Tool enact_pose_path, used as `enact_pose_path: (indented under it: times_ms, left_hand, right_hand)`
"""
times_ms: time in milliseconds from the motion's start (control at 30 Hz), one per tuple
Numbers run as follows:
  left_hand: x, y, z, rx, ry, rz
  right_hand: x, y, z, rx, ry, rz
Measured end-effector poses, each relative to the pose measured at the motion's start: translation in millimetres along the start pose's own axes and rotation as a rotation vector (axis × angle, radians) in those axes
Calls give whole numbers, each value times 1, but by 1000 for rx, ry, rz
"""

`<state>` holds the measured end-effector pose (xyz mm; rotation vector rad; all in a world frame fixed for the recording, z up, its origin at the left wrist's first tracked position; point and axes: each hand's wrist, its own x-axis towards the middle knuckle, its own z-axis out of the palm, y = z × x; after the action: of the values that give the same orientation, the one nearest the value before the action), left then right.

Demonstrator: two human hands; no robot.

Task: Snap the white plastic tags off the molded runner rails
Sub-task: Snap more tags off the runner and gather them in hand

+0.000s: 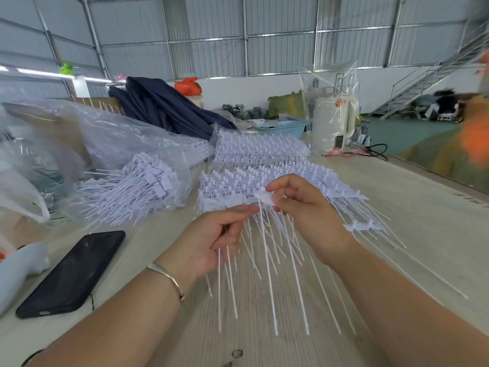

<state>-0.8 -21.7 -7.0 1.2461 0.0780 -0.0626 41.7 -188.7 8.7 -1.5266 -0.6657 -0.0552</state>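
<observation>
My right hand [299, 205] pinches the flat head of one white tag [263, 198], just in front of me, above the stack of runner rails [264, 165]. Its long thin tail runs straight down toward me. My left hand [219, 239] is just beside it and grips a bundle of loose tails [230, 274]. Underneath is the pale wooden counter [264, 348], inside a big hall with metal walls.

Black phone [71, 274], blue basket [280, 128]
</observation>
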Motion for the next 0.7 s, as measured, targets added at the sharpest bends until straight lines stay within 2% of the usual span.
enact_pose_path:
  times_ms: [67,167,300,367,467,700]
  left_hand:
    - [1,-2,-1,72,48,-7]
    - [2,-4,1,58,69,28]
    - [0,-2,5,55,-24,87]
    - [0,-2,8,32,-45,104]
    - [0,-3,11,33,26,130]
    - [-2,-4,7,294,53,293]
  right_hand:
    - [0,0,0,5,9,9]
    - [0,0,-1,25,-1,4]
    - [0,2,-1,26,-30,-28]
    - [-1,5,-1,-65,-35,-65]
    - [-2,8,0,-249,-48,-118]
    - [-3,10,1,-398,-105,-183]
